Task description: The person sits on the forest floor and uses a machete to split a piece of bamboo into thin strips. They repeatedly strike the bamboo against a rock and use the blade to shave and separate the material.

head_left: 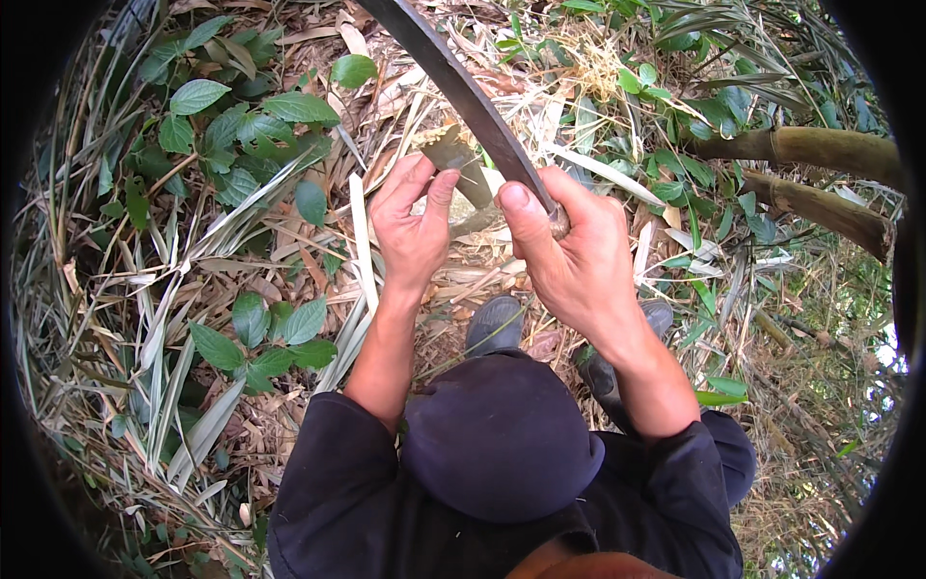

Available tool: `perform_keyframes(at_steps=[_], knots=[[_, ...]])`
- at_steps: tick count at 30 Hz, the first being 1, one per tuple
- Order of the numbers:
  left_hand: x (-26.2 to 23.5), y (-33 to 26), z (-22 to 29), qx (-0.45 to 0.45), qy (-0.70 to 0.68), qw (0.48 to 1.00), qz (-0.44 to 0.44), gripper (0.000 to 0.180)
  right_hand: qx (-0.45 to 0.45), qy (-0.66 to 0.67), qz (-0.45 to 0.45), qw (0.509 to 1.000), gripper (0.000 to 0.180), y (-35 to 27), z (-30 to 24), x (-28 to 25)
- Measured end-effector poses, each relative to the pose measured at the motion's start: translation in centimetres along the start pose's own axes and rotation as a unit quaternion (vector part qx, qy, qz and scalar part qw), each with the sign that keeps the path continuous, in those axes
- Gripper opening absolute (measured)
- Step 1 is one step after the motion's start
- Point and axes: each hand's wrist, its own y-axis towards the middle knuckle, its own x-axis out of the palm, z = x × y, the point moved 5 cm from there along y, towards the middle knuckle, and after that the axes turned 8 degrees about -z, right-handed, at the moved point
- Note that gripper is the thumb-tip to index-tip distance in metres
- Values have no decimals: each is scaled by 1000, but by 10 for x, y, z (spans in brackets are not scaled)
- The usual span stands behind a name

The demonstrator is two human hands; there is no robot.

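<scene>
My right hand (579, 253) is wrapped around the handle of a machete (463, 92). Its long, dark, slightly curved blade slants up and left past the top of the view. The handle is mostly hidden in my fist, and my thumb lies along the base of the blade. My left hand (413, 217) pinches a grey-green piece of bamboo (451, 159) between thumb and fingers, just left of the blade. The piece has a rough, yellowish end, and its lower part runs toward the right hand. From this view I cannot tell whether blade and bamboo touch.
Dry leaves and pale strips (362, 241) litter the ground. Leafy green plants (256, 125) grow at the left. Two thick bamboo stems (820, 154) jut in from the right. Below my hands are grey boots (495, 325), one partly behind my right forearm.
</scene>
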Motion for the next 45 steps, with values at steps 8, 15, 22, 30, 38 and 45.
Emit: perform_keyframes(at_steps=[8,15,22,30,38,45], knots=[[-5,5,14,41,106,993,-9,14,7,14,-9,1000,26,2,0,4],[-4,5,6,71,124,990,-8,17,47,-38,-39,997,24,5,2,3],[4,2,12,76,119,990,-11,19,-36,8,17,999,9,-10,-33,-16],[12,2,15,62,101,993,-16,21,57,-160,-20,985,22,-3,-16,-3],[18,4,15,67,109,992,-14,20,88,-37,-71,993,23,0,10,-17],[29,7,22,92,145,985,-10,20,66,45,46,996,16,-8,29,-4]])
